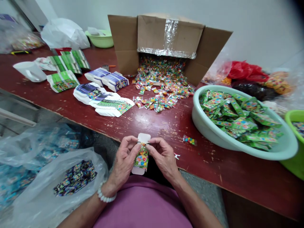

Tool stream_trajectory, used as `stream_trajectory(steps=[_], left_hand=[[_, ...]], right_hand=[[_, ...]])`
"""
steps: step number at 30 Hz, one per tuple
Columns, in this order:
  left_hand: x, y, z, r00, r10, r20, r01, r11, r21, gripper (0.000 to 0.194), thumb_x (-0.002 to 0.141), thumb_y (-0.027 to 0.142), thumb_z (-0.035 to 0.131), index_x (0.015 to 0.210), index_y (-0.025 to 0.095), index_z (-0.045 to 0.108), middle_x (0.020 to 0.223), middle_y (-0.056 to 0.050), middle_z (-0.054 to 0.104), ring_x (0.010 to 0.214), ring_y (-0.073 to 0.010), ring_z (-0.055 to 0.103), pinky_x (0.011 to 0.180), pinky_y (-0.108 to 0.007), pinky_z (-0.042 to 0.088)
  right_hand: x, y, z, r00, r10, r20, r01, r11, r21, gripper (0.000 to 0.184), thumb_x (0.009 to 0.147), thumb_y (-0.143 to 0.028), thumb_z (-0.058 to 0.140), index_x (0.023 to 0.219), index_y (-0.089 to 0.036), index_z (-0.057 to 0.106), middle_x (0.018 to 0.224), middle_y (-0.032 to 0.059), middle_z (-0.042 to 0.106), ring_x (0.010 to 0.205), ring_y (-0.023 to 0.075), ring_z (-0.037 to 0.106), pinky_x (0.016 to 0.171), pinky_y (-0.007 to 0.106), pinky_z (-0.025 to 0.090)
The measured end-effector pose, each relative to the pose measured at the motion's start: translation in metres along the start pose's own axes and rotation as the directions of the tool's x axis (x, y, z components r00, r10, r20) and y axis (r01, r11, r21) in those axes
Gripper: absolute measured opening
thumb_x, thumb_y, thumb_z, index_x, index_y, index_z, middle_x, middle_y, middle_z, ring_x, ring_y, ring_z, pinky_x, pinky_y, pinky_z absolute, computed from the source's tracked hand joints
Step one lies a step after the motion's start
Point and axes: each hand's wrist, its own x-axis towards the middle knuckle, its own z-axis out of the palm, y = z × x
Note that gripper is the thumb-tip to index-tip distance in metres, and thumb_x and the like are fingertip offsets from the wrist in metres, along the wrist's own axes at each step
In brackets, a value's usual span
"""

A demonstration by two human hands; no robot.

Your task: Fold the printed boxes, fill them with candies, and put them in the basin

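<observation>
Both hands hold one small green printed paper box [142, 157] upright at the near edge of the dark red table [152, 123]. My left hand [124, 160] pinches its left side, thumb and fingers closed on it. My right hand [161, 156] grips the right side near the top, where a white flap stands open. A single wrapped candy [190, 140] lies on the table just right of my right hand.
A pale green basin [282, 150] full of green boxes sits at right. A tipped cardboard carton [166, 38] spills wrapped candies [161, 85] at centre back. Stacks of flat box blanks [106, 101] lie at left. Clear plastic bags [47, 177] with packets hang below left.
</observation>
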Motion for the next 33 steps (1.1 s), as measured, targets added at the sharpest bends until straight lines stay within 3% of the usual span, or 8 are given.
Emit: stream_trajectory(steps=[6, 13, 18, 22, 24, 27, 30, 33], left_hand=[[0.002, 0.001, -0.007, 0.997, -0.016, 0.069, 0.008, 0.993, 0.115, 0.023, 0.089, 0.043, 0.067, 0.095, 0.023, 0.057, 0.081, 0.005, 0.061, 0.069, -0.0108, 0.056, 0.063, -0.019, 0.046], [0.010, 0.007, -0.012, 0.982, -0.037, 0.187, 0.016, 0.993, 0.115, 0.025, 0.090, 0.042, 0.066, 0.088, 0.019, 0.056, 0.079, 0.004, 0.058, 0.069, -0.0089, 0.051, 0.062, -0.018, 0.043], [0.008, 0.010, -0.007, 0.983, -0.119, 0.143, 0.125, 0.991, -0.037, 0.033, 0.086, 0.041, 0.073, 0.103, 0.024, 0.051, 0.081, 0.005, 0.063, 0.069, -0.0098, 0.059, 0.063, -0.019, 0.048], [0.003, 0.014, -0.003, 0.841, -0.416, 0.347, 0.488, 0.859, -0.154, 0.042, 0.091, 0.055, 0.059, 0.116, 0.024, 0.050, 0.090, -0.004, 0.069, 0.061, -0.0177, 0.068, 0.058, -0.030, 0.054], [0.002, 0.014, -0.002, 0.782, -0.477, 0.402, 0.572, 0.805, -0.158, 0.045, 0.095, 0.060, 0.046, 0.116, 0.021, 0.053, 0.084, -0.006, 0.069, 0.053, -0.0184, 0.067, 0.052, -0.031, 0.053], [0.004, 0.011, -0.001, 0.822, -0.463, 0.332, 0.530, 0.836, -0.143, 0.047, 0.098, 0.060, 0.038, 0.120, 0.021, 0.054, 0.074, -0.003, 0.068, 0.046, -0.0159, 0.063, 0.045, -0.026, 0.050], [0.006, 0.007, 0.002, 0.868, -0.409, 0.280, 0.444, 0.893, -0.072, 0.054, 0.097, 0.063, 0.038, 0.121, 0.019, 0.058, 0.069, -0.002, 0.066, 0.043, -0.0135, 0.060, 0.041, -0.022, 0.047], [0.007, 0.004, 0.004, 0.897, -0.354, 0.264, 0.368, 0.930, -0.003, 0.063, 0.094, 0.068, 0.040, 0.124, 0.017, 0.060, 0.068, -0.002, 0.066, 0.043, -0.0130, 0.060, 0.041, -0.022, 0.048]], right_hand=[[0.003, -0.006, -0.007, 0.996, -0.087, 0.035, 0.092, 0.980, -0.178, 0.013, 0.085, -0.030, 0.070, 0.078, -0.019, 0.067, 0.086, 0.0030, 0.067, 0.080, 0.0156, 0.061, 0.074, 0.027, 0.050], [0.012, -0.012, -0.010, 0.989, 0.084, 0.125, -0.096, 0.991, 0.092, 0.032, 0.074, -0.032, 0.080, 0.101, -0.022, 0.066, 0.081, -0.0018, 0.065, 0.070, 0.0118, 0.059, 0.066, 0.024, 0.048], [0.010, -0.006, -0.014, 0.992, 0.035, 0.121, -0.037, 0.999, 0.022, 0.021, 0.077, -0.038, 0.080, 0.077, -0.020, 0.070, 0.077, -0.0005, 0.062, 0.067, 0.0116, 0.055, 0.060, 0.023, 0.046], [0.007, -0.005, -0.014, 0.996, -0.034, 0.088, 0.036, 0.999, -0.028, 0.017, 0.082, -0.038, 0.077, 0.080, -0.022, 0.070, 0.080, -0.0004, 0.062, 0.064, 0.0121, 0.057, 0.056, 0.024, 0.046], [0.006, -0.007, -0.015, 0.985, -0.094, 0.144, 0.113, 0.985, -0.132, 0.016, 0.085, -0.037, 0.074, 0.084, -0.022, 0.071, 0.085, 0.0017, 0.065, 0.072, 0.0144, 0.061, 0.065, 0.027, 0.050], [0.006, -0.014, -0.015, 0.970, -0.100, 0.220, 0.148, 0.965, -0.215, 0.019, 0.091, -0.038, 0.067, 0.083, -0.021, 0.070, 0.082, 0.0027, 0.068, 0.077, 0.0156, 0.064, 0.075, 0.030, 0.051], [0.008, -0.021, -0.014, 0.973, -0.034, 0.226, 0.082, 0.976, -0.203, 0.017, 0.090, -0.035, 0.068, 0.084, -0.020, 0.068, 0.072, -0.0004, 0.067, 0.062, 0.0126, 0.062, 0.064, 0.026, 0.052], [0.013, -0.023, -0.013, 0.970, -0.074, 0.232, 0.131, 0.962, -0.240, 0.008, 0.086, -0.028, 0.071, 0.088, -0.020, 0.071, 0.085, 0.0019, 0.073, 0.060, 0.0105, 0.062, 0.057, 0.023, 0.050]])
